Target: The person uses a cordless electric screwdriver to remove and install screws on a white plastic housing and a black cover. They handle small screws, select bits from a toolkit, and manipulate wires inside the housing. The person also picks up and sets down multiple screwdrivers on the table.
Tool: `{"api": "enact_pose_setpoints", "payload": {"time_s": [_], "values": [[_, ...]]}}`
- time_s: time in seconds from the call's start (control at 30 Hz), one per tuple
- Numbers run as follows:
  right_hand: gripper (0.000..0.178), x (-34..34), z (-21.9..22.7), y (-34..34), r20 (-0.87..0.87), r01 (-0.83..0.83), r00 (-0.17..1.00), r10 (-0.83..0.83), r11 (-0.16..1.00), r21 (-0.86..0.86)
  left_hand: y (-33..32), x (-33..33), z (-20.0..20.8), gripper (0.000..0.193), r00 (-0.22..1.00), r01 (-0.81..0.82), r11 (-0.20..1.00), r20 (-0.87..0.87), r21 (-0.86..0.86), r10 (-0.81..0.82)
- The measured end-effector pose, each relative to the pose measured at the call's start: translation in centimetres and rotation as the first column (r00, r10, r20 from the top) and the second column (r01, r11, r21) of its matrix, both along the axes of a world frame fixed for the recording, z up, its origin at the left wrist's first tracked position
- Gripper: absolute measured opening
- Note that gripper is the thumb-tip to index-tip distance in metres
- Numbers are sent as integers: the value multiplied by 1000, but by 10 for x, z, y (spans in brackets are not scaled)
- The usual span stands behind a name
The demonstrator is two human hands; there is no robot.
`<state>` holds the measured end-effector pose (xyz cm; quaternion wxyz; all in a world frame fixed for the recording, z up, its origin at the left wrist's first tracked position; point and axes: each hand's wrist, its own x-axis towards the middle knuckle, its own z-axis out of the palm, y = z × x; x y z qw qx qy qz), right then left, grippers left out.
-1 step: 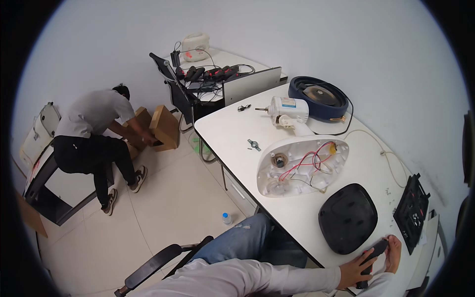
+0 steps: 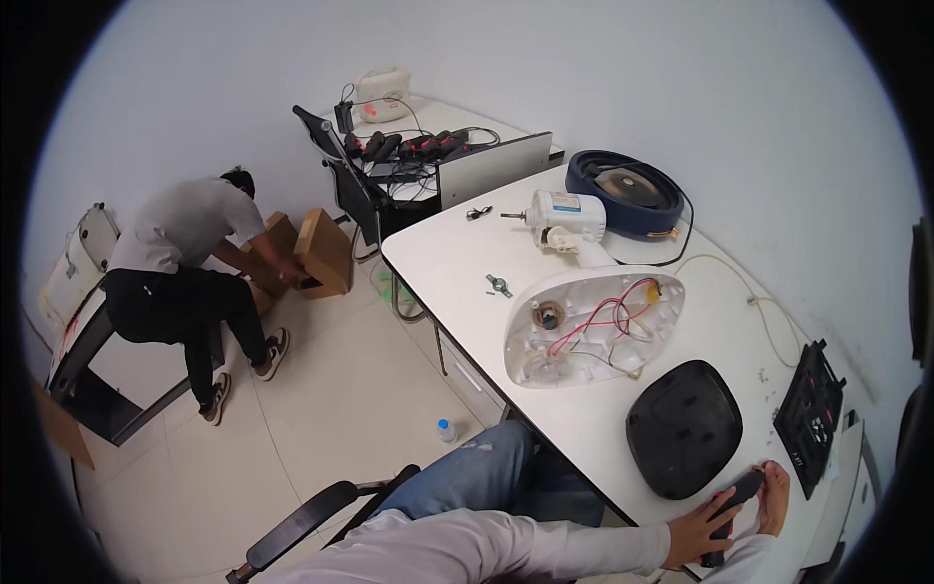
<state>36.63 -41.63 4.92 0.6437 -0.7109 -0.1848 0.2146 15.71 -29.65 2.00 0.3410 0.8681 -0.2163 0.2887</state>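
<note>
My left hand is wrapped round a black handheld cordless screwdriver at the table's near right. Fingers bent, my right hand is at the tool's front end; whatever tiny part it pinches is too small to make out. Just left of the tool lies a black rounded cover plate. Beyond it, a white fan base housing rests with its inside up, red wires and small parts showing. A white motor unit lies on its side behind the housing.
An open black tool case stands at the right edge, with small screws near it. A dark blue round housing sits at the back, and a small metal bracket lies further left. A person bends over cardboard boxes.
</note>
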Motion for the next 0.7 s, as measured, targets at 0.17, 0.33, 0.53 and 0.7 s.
{"api": "enact_pose_setpoints", "payload": {"time_s": [0.17,0.33,0.53,0.7], "values": [[21,7,3,-6,-62,-120,991,121,993,22,0,0,-1,52,1000,-4,1000,-1,7,4],[22,6,-2,-9,-57,-41,998,41,999,-3,3,-5,9,52,991,79,997,-109,-2,-79],[22,-9,0,6,12,95,995,-95,995,-9,22,-24,42,58,993,-49,968,-88,244,73],[26,-16,9,17,42,146,989,-143,986,-75,27,-33,32,63,1000,-24,997,-18,67,25]]}}
